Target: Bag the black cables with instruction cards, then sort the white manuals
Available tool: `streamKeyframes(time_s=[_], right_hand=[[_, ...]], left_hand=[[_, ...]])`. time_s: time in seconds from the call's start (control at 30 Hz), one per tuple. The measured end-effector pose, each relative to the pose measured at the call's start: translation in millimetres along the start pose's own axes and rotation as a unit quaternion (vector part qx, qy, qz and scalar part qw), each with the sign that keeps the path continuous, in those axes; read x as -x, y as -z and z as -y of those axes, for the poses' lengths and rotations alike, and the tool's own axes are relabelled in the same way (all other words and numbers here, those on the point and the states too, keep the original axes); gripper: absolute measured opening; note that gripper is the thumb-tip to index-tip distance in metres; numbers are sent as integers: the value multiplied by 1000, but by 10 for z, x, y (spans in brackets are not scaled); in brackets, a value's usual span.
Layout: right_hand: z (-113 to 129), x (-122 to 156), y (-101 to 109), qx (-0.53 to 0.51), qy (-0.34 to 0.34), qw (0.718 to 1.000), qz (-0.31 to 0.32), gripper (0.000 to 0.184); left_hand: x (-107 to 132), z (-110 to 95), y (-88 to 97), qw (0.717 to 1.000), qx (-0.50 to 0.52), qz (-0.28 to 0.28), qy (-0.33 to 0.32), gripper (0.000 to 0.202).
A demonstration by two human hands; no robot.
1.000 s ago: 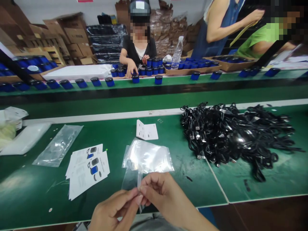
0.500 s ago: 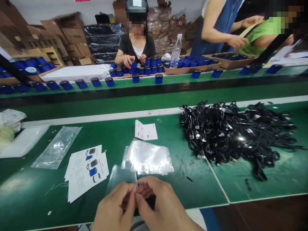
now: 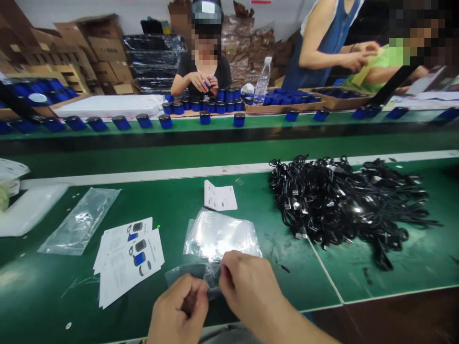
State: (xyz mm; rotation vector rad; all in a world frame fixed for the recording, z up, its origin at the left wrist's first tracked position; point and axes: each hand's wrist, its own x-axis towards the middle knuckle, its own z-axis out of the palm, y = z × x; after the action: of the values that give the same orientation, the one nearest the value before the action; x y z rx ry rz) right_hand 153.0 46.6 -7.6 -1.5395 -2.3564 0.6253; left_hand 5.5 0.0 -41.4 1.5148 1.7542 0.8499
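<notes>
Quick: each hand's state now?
Left hand: closed, pinching a clear plastic bag.
Right hand: closed, pinching the same bag.

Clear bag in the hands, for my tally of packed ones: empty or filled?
Apparently empty: the clear bag shows no contents through its film, though the left hand and right hand hide part of it.

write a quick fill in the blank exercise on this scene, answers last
The cables piled on the table are ____.
Of the left hand and right hand, the ____ is nearer the cables.
The hands hold a bag of clear ____.
The printed sheets lie to the ____ of the hands.
Missing words: black, right, plastic, left.
</notes>
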Motion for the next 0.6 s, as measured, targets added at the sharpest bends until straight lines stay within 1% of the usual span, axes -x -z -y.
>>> streamKeyframes(time_s=[0.07, 0.1, 0.13, 0.17, 0.2, 0.23, 0.3, 0.37, 0.43, 0.5, 0.6], right_hand=[[-69, -160, 175, -68, 0, 997, 41, 20], [-104, -279, 265, -112, 7, 993, 46, 20], [-139, -424, 347, -154, 4, 987, 35, 21], [-171, -590, 415, -177, -12, 984, -3, 28], [-200, -770, 468, -190, -24, 981, -27, 43], [-226, -952, 503, -206, -40, 978, -13, 56], [-271, -1280, 525, -218, -81, 972, 36, 72], [-309, -1508, 502, -214, -110, 968, 73, 82], [-350, -1616, 456, -216, -129, 963, 92, 84], [-400, -1640, 410, -241, -141, 955, 98, 83], [-484, -1619, 366, -308, -151, 935, 90, 81]], left_hand=[[-1, 35, -10, 1000, 8, -12, 11, 25], [-5, 40, -11, 1000, 13, -13, 15, 25], [-8, 38, -10, 1000, 17, -13, 20, 25], [-12, 31, -8, 999, 20, -10, 25, 26], [-15, 23, -5, 999, 22, -4, 31, 26], [-17, 14, -3, 999, 21, 2, 35, 26], [-19, 0, -1, 999, 18, 11, 38, 25], [-19, -10, 1, 999, 20, 11, 34, 24], [-20, -23, 5, 999, 26, 1, 29, 24], [-23, -40, 12, 999, 33, -3, 36, 24], [-30, -57, 18, 997, 46, 18, 51, 27]])
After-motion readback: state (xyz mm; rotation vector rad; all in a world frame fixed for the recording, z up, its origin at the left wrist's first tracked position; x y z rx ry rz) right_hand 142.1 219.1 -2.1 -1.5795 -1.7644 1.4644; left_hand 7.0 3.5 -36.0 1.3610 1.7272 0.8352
